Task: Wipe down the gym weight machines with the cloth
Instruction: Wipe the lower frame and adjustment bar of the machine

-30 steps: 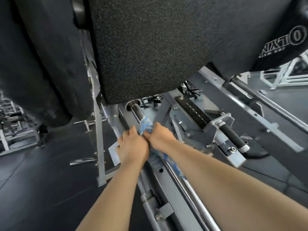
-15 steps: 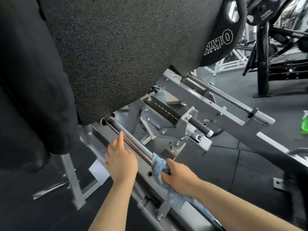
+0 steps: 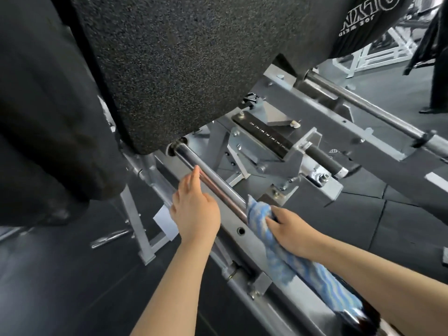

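While the blue striped cloth point(image 3: 260, 214) sits bunched around the chrome guide rod point(image 3: 213, 183) of the machine, the right hand point(image 3: 292, 230) grips it, fingers curled over the fabric, its tail trailing down the rod. Just beside it, the left hand point(image 3: 194, 209) rests against the rod with fingers straight. Good wiping likely means keeping the cloth wrapped fully round and sliding evenly along the whole rod, up to the black padded plate point(image 3: 184, 59).

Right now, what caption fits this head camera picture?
Right hand wipes the chrome bar with a blue cloth; left hand rests beside it.
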Demonstrator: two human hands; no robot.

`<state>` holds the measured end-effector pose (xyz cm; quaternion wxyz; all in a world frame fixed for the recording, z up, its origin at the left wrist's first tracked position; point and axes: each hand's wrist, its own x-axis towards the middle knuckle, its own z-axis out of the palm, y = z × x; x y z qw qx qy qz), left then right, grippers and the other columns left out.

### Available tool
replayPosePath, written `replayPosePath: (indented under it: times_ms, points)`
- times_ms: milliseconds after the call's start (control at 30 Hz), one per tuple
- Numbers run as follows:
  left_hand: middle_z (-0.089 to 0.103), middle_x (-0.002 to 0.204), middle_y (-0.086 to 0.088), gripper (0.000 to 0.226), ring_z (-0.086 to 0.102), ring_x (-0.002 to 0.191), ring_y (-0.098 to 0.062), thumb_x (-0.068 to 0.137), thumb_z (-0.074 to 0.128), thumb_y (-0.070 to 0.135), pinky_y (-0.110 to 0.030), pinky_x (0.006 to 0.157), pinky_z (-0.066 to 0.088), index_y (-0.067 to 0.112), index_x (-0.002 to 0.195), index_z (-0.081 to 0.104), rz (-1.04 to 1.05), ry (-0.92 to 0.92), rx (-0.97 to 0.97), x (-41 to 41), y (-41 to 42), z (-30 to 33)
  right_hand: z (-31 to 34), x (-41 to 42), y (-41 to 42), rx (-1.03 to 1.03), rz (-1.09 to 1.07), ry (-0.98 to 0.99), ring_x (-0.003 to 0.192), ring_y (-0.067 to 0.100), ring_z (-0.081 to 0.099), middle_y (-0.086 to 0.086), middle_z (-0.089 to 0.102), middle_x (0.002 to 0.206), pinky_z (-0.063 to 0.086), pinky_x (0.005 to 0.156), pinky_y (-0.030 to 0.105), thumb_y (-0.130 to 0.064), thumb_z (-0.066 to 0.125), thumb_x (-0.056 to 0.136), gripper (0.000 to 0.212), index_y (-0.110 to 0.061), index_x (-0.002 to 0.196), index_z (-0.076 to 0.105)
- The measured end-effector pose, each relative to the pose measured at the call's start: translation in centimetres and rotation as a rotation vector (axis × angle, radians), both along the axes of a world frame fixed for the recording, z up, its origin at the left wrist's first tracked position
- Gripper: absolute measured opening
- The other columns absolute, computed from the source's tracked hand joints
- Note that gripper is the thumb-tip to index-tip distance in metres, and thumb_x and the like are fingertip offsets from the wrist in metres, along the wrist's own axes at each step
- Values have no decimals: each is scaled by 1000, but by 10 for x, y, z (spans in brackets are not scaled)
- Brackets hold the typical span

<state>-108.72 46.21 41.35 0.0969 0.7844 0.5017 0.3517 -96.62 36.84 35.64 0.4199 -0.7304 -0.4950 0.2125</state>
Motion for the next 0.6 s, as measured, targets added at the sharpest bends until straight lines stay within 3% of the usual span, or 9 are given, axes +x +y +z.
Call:
replayPosePath:
  times_ms: [100,167,233,267,333,400,467,533,600]
  points:
    - [29,149,7,60,32,132,-20,90,33,0,-40,101,29,30,142,30,-7,41,25,-2,1,5,10,-2,26,157,8,92,81,19,51,7,57,88,35,75,30,-18,42,96,13,-6,99,48]
    - [46,135,1,46,45,121,-24,90,38,4,-38,95,36,24,131,42,9,-128,-66,1,6,14,21,-3,45,328,-65,266,73,11,48,-1,51,84,35,66,18,-17,49,94,17,-12,107,38]
    - [56,117,-4,24,52,109,-29,92,47,18,-38,90,40,15,116,46,45,-299,-180,12,11,24,33,4,68,451,-246,473,67,11,43,-4,44,77,35,56,11,-21,53,92,21,-11,99,37]
    - [57,114,-6,25,53,107,-30,93,51,26,-39,89,41,12,113,44,48,-306,-216,16,12,29,38,11,79,476,-323,589,67,12,43,-4,45,75,36,57,13,-26,53,92,20,-12,93,40]
    - [53,125,-12,44,50,114,-31,93,52,35,-37,94,39,8,126,39,34,-239,-315,23,12,36,43,23,101,470,-344,841,73,17,51,3,55,79,45,74,26,-32,51,93,23,-14,79,48]
    - [38,145,-11,66,40,129,-29,94,49,38,-35,102,33,8,146,19,27,-167,-378,26,14,40,42,33,124,424,-235,958,73,20,53,10,58,80,48,71,34,-28,49,93,24,-16,73,52]
    - [26,153,-6,76,31,137,-25,95,46,40,-33,106,28,12,150,2,27,-116,-396,25,16,39,38,36,136,406,-124,886,68,18,48,17,56,77,42,63,32,-24,46,93,22,-12,79,58]
    - [24,154,-5,76,30,138,-22,95,46,41,-29,107,26,15,150,1,19,-104,-388,24,20,35,25,32,148,398,40,631,66,17,46,28,55,76,39,64,33,-20,44,93,26,-3,80,60]
    - [30,151,-3,72,38,131,-18,95,47,37,-20,97,34,16,150,6,15,-130,-369,24,21,32,12,18,154,279,310,352,92,18,54,23,58,101,42,83,38,-20,44,90,30,3,94,63]
